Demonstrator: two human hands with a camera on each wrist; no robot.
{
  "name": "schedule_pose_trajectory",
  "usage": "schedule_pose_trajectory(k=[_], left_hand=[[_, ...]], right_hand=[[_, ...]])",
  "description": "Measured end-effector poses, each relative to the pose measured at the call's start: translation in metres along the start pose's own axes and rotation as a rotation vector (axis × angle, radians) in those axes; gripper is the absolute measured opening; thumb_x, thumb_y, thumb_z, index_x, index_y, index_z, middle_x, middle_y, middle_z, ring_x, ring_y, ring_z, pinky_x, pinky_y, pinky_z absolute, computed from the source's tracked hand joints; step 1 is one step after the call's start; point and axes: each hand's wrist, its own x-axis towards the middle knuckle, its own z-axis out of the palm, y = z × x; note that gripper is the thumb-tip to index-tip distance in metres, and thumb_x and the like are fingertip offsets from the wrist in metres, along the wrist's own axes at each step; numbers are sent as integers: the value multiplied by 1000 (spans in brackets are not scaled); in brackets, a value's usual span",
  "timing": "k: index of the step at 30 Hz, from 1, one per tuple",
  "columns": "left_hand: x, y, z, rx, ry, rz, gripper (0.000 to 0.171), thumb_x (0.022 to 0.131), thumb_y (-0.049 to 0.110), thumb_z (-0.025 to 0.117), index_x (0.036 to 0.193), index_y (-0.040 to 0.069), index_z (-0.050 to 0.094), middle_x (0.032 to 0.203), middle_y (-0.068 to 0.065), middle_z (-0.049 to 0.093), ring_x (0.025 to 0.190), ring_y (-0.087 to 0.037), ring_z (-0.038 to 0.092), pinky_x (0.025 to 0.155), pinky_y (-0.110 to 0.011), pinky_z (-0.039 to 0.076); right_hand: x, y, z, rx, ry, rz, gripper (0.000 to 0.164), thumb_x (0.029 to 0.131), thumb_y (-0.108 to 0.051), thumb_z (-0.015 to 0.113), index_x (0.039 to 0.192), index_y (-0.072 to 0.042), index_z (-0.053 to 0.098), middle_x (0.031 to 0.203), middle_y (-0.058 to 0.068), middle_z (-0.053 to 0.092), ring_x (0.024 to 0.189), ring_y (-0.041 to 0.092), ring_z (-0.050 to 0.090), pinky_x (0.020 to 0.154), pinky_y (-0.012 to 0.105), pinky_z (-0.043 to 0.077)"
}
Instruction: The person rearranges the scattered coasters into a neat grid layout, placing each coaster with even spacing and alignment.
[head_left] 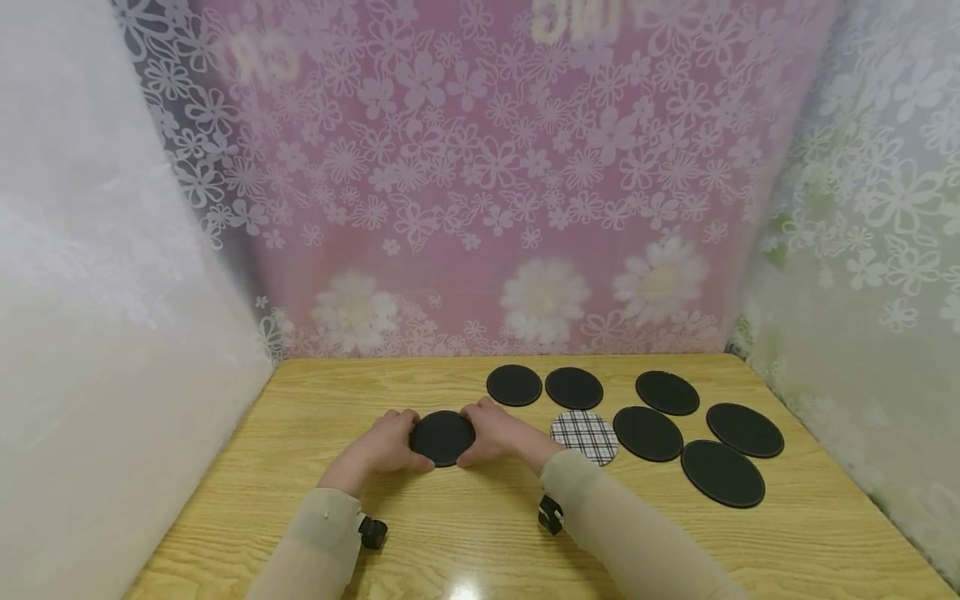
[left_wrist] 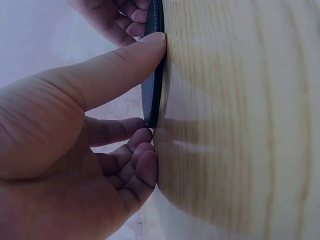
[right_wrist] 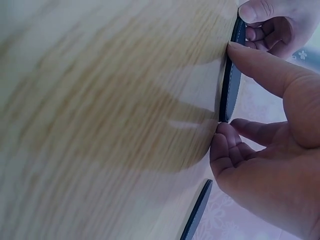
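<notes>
A round black coaster (head_left: 442, 438) with a pale stitched rim lies low at the table's middle, between both hands. My left hand (head_left: 387, 445) grips its left edge, thumb on the near side and fingers curled round the far side. On the opposite edge my right hand (head_left: 492, 433) holds it the same way. Seen edge-on in the left wrist view, the coaster (left_wrist: 153, 90) stays close over the wood, with the thumb across its rim. The right wrist view shows the coaster's edge (right_wrist: 230, 85) between thumb and curled fingers.
A white plaid coaster (head_left: 585, 437) lies right of the hands, near the right forearm. Several black coasters are spread around it, including one at the back (head_left: 514, 385) and one at the right (head_left: 723, 473). Flowered cloth (head_left: 480, 183) hangs behind the wooden table (head_left: 300, 400).
</notes>
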Motion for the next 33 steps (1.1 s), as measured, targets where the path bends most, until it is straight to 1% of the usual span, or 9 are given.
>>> schedule_pose_trajectory(k=[4,7,10,13,18,21,24,29,33], left_hand=[[0,-1,-1,-34,-13,-3,77,84,27,100,141,-7,62,122,-17,64,112,-32,60,105,-55,52],[2,-4,-2,-61,-29,-3,83,86,30,99,147,-8,58,129,-19,61,116,-32,60,106,-55,52],[3,-6,-3,-61,-21,11,88,89,34,96,154,-9,54,134,-22,60,119,-35,61,107,-57,52],[3,-7,-4,-45,20,8,86,93,37,93,155,-7,54,135,-23,61,123,-38,61,107,-58,52],[2,-3,-3,12,153,-11,72,99,41,87,153,0,60,144,-23,59,133,-44,56,108,-61,49],[5,0,0,43,220,-1,67,101,41,84,151,2,63,146,-23,60,134,-44,55,110,-61,48],[9,4,2,60,258,8,66,101,41,84,151,3,63,146,-23,59,135,-44,54,111,-61,47],[18,12,2,86,273,17,74,101,45,83,157,4,58,155,-23,55,144,-47,49,117,-65,41],[28,20,2,106,242,25,80,101,47,82,162,3,53,164,-25,48,153,-50,41,118,-72,36]], right_hand=[[-2,2,-1,11,-2,-6,91,86,-29,98,158,3,53,136,19,55,121,30,61,111,47,51],[-6,4,-3,47,0,0,95,87,-29,98,162,1,49,144,21,52,127,32,61,112,49,51],[-10,7,-6,67,17,1,95,88,-28,97,164,0,47,151,23,49,135,37,59,112,52,51],[-14,12,-11,47,50,-9,93,89,-28,96,164,0,47,156,24,47,142,40,54,114,54,49],[-19,22,-23,-21,111,-8,87,92,-29,95,162,-1,51,159,24,47,149,43,47,117,56,46],[-20,31,-31,-56,134,11,85,93,-30,94,161,-3,52,161,23,47,150,44,46,117,58,45],[-22,42,-39,-94,145,33,87,94,-33,93,164,-4,49,164,23,46,152,45,44,121,62,40],[-23,59,-51,-157,144,41,96,95,-38,91,169,-3,41,171,25,39,157,48,38,126,66,28],[-21,72,-56,-201,148,43,100,95,-43,89,170,-2,37,172,25,37,159,47,35,128,65,24]])
